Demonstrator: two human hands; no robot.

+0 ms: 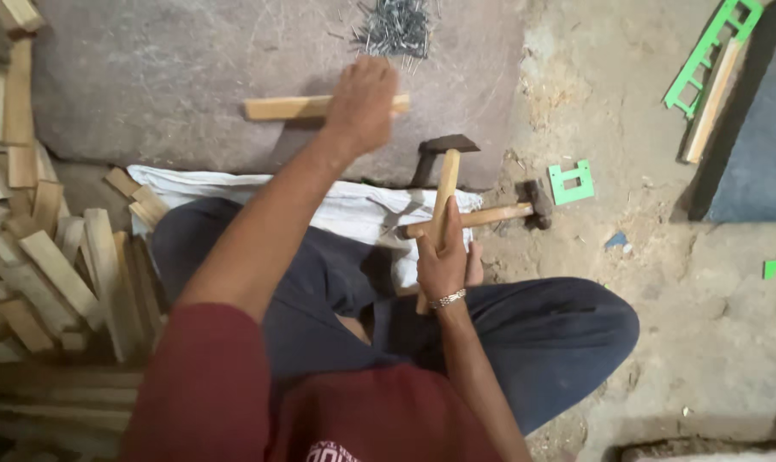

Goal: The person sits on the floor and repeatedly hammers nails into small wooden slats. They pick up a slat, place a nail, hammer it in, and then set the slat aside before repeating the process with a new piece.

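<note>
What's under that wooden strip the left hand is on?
The wooden strip lies on a grey stone slab. The left hand covers part of the strip, so nothing beneath that part shows. A nail pile sits just beyond. The right hand grips a hammer.

Single head-worn view, looking steeply down, close over the stone slab (174, 77); the seated person's lap lies below it.

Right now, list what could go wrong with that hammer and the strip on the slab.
1. The left hand rests right on the wooden strip, so a strike from the hammer gripped by the right hand could hit fingers.
2. The loose nail pile sits close behind the strip; a knock might scatter it.
3. A second hammer lies by the foot and could snag the swing.
</note>
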